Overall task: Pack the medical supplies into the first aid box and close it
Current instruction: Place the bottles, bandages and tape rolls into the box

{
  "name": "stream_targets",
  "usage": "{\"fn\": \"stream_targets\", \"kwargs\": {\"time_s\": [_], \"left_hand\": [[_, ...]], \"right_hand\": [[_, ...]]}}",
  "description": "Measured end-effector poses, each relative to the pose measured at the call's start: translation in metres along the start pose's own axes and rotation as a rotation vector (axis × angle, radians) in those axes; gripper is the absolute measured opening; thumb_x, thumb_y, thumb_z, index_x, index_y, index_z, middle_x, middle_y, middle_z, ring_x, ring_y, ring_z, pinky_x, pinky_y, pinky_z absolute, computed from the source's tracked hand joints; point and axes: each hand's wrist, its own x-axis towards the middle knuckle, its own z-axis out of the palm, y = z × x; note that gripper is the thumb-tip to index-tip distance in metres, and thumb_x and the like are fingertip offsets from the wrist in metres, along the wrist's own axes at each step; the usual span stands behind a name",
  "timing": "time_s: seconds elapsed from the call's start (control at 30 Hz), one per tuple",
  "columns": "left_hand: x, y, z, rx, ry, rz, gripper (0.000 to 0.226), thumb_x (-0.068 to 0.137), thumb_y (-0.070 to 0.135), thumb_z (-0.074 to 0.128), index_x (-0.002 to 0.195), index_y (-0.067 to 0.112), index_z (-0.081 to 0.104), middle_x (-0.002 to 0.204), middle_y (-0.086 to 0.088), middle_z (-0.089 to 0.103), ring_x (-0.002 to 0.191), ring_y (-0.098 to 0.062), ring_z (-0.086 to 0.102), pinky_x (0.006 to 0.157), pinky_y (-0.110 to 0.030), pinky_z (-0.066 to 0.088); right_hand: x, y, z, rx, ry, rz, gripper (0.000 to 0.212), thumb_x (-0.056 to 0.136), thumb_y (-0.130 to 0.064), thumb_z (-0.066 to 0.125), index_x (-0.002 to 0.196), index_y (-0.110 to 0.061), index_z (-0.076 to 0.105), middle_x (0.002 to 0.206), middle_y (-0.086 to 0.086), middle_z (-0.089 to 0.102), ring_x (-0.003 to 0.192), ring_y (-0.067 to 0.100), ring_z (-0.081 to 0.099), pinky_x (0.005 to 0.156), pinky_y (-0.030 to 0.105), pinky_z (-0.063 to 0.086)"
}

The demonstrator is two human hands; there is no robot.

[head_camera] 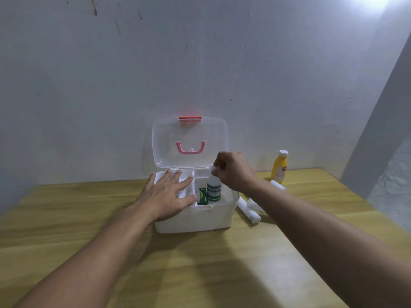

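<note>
A white first aid box (200,221) stands on the wooden table with its clear lid (190,132) raised upright, showing a pink handle and a red latch. My left hand (165,194) lies flat with spread fingers on the white inner tray (185,187) over the box's left half. My right hand (233,172) pinches the white cap of a clear bottle with a green label (214,191), which stands upright in the box's right half. A green carton (202,196) sits inside, just left of the bottle.
A yellow bottle with a white cap (279,167) stands at the back right near the wall. Several white bandage rolls (249,210) lie on the table (89,218) right of the box, partly behind my right forearm. The wall runs close behind the box.
</note>
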Motion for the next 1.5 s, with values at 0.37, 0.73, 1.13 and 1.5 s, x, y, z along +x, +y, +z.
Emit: {"fn": "stream_targets", "kwargs": {"time_s": [0.37, 0.73, 1.13, 1.5], "left_hand": [[0.003, -0.003, 0.003, 0.011, 0.024, -0.001, 0.091, 0.061, 0.081, -0.002, 0.146, 0.051, 0.002, 0.161, 0.01, -0.006, 0.148, -0.01, -0.01, 0.118, -0.046, -0.004], [0.003, -0.002, 0.003, 0.037, 0.006, -0.001, 0.065, 0.088, 0.07, 0.018, 0.147, 0.049, 0.001, 0.161, 0.008, -0.007, 0.148, -0.013, -0.009, 0.119, -0.048, -0.005], [0.0, 0.001, 0.0, 0.048, -0.004, -0.005, 0.066, 0.088, 0.07, 0.019, 0.148, 0.047, 0.002, 0.162, 0.006, -0.003, 0.149, -0.014, -0.008, 0.119, -0.047, -0.004], [0.002, -0.001, 0.002, 0.072, -0.003, -0.001, 0.075, 0.08, 0.078, 0.008, 0.148, 0.047, 0.001, 0.162, 0.005, -0.003, 0.149, -0.016, -0.007, 0.118, -0.049, -0.003]], "right_hand": [[0.027, 0.081, -0.06, -0.232, 0.235, 0.279, 0.034, 0.084, -0.018, 0.059, 0.118, -0.015, 0.062, 0.125, 0.012, 0.061, 0.115, 0.033, 0.055, 0.095, 0.035, 0.045], [0.023, 0.134, -0.078, -0.373, 0.015, 0.318, 0.041, 0.08, 0.0, 0.057, 0.119, -0.011, 0.062, 0.121, 0.019, 0.061, 0.109, 0.037, 0.058, 0.086, 0.036, 0.047], [-0.006, -0.017, -0.129, -0.09, 0.117, -0.065, 0.025, 0.091, -0.014, 0.062, 0.114, -0.019, 0.07, 0.114, 0.012, 0.068, 0.072, 0.018, 0.065, 0.072, 0.03, 0.055], [-0.025, -0.033, -0.05, -0.16, -0.185, -0.113, 0.025, 0.083, -0.006, 0.069, 0.108, -0.008, 0.072, 0.108, 0.01, 0.072, 0.087, 0.02, 0.068, 0.082, 0.031, 0.059]]}}
